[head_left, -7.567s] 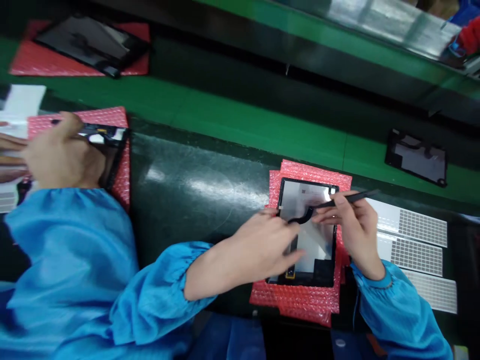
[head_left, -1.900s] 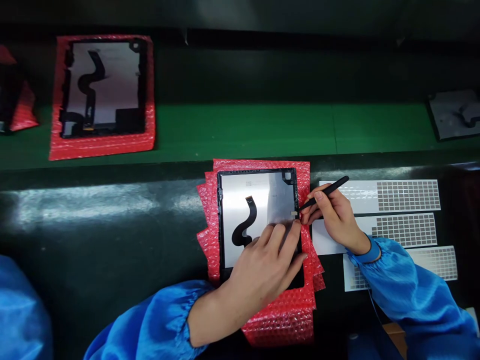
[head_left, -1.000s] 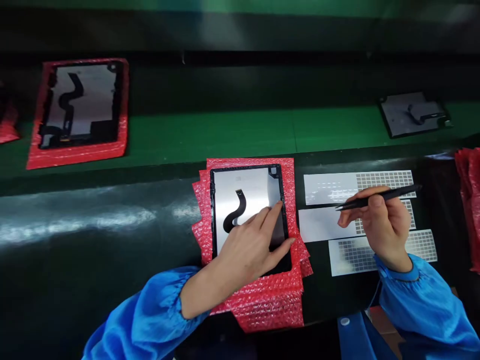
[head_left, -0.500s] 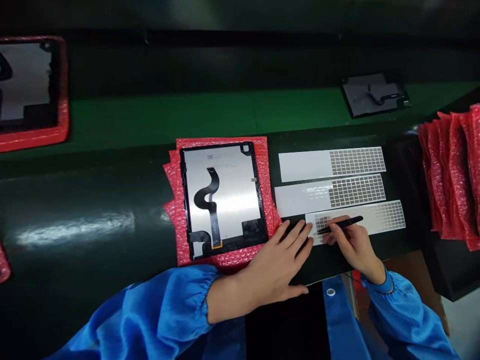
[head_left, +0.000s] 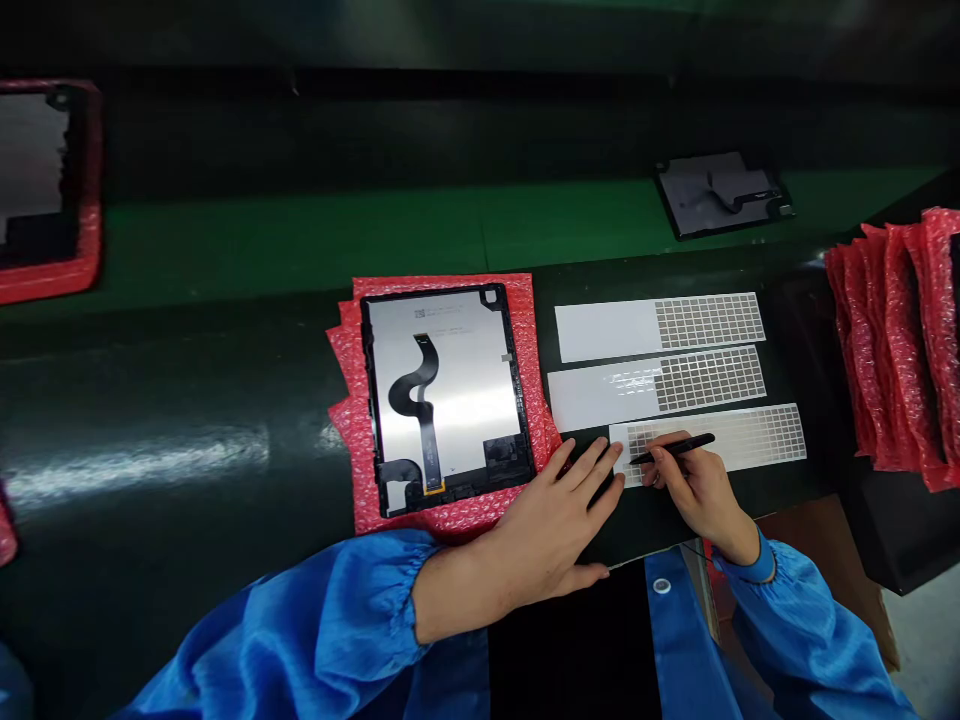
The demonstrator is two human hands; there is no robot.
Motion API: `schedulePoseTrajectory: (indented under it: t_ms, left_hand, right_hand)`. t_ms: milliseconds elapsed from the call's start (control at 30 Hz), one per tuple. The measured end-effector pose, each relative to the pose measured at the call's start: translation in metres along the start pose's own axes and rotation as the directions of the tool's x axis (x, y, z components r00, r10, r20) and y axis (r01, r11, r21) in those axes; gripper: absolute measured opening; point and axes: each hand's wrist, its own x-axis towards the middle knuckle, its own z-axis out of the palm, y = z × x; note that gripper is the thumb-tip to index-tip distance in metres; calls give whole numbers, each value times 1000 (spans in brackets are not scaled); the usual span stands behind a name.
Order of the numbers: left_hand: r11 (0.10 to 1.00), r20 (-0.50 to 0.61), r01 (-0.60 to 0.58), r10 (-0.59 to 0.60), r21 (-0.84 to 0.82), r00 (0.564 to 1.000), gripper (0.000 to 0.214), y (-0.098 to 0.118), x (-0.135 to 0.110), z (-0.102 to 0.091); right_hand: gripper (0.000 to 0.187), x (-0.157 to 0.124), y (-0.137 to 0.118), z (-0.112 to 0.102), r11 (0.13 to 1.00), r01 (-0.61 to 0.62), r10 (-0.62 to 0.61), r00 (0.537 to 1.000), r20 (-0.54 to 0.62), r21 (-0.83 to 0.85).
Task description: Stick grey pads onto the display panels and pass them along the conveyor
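Note:
In my right hand is a pair of slim black tweezers, its tip down at the left part of the nearest sticker sheet. That sheet is a white strip with small grey squares in a grid. My left hand lies with its fingers spread, fingertips at the left end of the strip. Left of it, a tablet display panel rests face down on red bubble-wrap bags. A curved black ribbon cable runs across the panel's silver back.
Two more sticker sheets lie above the nearest one. Red bubble-wrap pouches stand in a black bin at the right. On the green belt are another panel and, far left, a panel in red wrap.
The two panels on the green belt have shifted to the left. My right hand and the tweezers have moved slightly left along the strip. My left hand stays nearly still.

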Motion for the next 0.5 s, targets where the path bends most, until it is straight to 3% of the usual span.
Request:
schedulePoseTrajectory:
  t_ms: [333, 433, 500]
  left_hand:
    - [1000, -57, -14, 14, -5, 998, 102, 2, 4, 3]
    - [1000, -160, -22, 24, 15, 987, 103, 0, -7, -16]
    - [999, -246, -15, 27, 51, 969, 80, -5, -21, -35]
  right_hand:
    - [35, 4, -14, 1, 943, -105, 149, 982, -119, 315]
    - [34, 12, -30, 1, 945, -76, 140, 973, -184, 317]
    - [33, 24, -46, 6, 944, -35, 113, 969, -221, 327]
